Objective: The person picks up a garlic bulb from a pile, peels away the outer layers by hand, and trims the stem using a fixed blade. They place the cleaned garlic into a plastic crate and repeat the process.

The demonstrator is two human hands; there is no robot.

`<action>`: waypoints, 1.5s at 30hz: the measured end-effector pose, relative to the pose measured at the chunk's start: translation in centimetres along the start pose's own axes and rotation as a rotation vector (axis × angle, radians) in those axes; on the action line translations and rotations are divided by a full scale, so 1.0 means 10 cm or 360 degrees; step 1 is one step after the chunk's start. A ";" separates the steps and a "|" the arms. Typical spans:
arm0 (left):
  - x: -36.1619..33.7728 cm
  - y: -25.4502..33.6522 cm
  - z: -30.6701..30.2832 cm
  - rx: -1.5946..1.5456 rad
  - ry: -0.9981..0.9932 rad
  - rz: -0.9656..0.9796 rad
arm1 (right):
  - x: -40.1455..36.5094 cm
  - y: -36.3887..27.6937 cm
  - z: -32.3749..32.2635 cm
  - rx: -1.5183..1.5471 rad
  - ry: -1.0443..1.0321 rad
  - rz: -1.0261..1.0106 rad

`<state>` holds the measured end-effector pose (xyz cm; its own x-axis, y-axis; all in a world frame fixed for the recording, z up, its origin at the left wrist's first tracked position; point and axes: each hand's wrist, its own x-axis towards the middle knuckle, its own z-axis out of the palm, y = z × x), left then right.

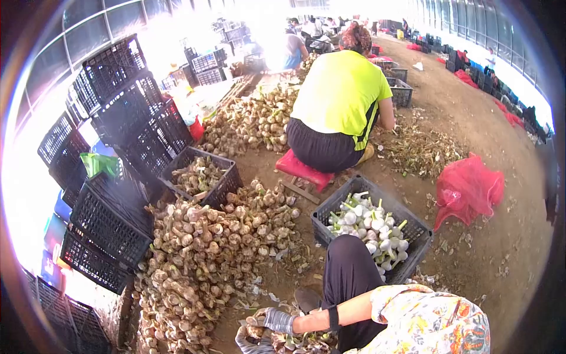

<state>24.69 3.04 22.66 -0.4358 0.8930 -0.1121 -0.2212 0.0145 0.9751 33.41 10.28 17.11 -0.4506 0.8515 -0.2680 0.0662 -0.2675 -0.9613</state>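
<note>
At the bottom of the view, my right hand (pixel 276 320), in a grey striped glove, is closed with its fingers curled over a brownish garlic bulb (pixel 254 332). My left hand (pixel 252 344), gloved too and partly cut off by the lower edge, is closed around the same bulb from below. Exact finger positions are hard to make out. Beside my hands lies a large pile of unpeeled garlic (pixel 197 253). Loose skins and trimmings (pixel 303 342) lie under my right forearm. Past my knee, a black crate (pixel 417 248) holds cleaned white garlic bulbs (pixel 371 227).
A co-worker in a yellow-green shirt (pixel 339 88) sits ahead on a red-cushioned stool (pixel 303 170). Stacked black crates (pixel 112 218) line the left, near a crate of untrimmed garlic (pixel 233 177). A red mesh bag (pixel 470 189) lies on the dirt floor at right.
</note>
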 end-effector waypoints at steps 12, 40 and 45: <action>-0.06 0.01 -0.06 -0.0012 0.0024 0.0023 | 0.10 -0.10 -0.11 -0.0150 -0.0200 -0.0100; 0.14 -0.02 -0.30 -0.0554 -0.0140 -0.0169 | 0.07 -0.24 -0.18 -0.0220 -0.0189 -0.0496; 0.14 -0.05 -0.30 -0.0352 -0.0117 -0.0078 | 0.03 -0.40 -0.10 -0.0083 -0.0201 -0.0251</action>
<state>21.58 2.88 21.41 -0.3570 0.9241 -0.1363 -0.4299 -0.0330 0.9023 33.94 12.03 20.82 -0.5671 0.8167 -0.1071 0.0305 -0.1092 -0.9936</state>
